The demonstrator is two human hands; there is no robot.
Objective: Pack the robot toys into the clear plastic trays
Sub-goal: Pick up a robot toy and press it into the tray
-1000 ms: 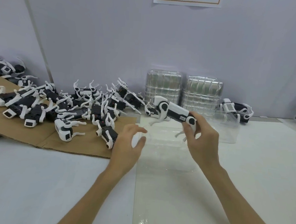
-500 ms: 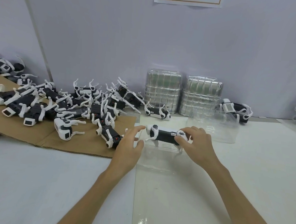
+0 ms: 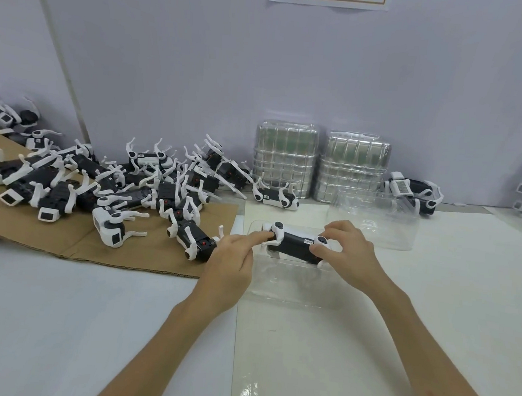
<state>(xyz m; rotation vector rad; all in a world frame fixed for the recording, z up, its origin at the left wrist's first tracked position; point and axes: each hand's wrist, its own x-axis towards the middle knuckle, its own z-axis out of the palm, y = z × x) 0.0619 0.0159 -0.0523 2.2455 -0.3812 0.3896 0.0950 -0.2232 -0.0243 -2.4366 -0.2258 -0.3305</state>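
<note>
two bare forearms reach over a white table (image 3: 59, 323). the left hand (image 3: 230, 259) presses a straight forefinger against the left end of a black and white robot toy (image 3: 296, 243). the right hand (image 3: 348, 250) grips its other end with curled fingers. the toy sits in a clear plastic tray (image 3: 290, 288). farther left, a heap of toys (image 3: 136, 189) lies on cardboard (image 3: 65, 239). stacked trays (image 3: 284, 159) stand against the wall (image 3: 294, 61).

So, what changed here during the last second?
The right hand lowered the robot toy from the air into the clear tray in front and still grips one end. The left hand moved in and touches the other end with a fingertip. The toy pile and the tray stacks stayed in place.
</note>
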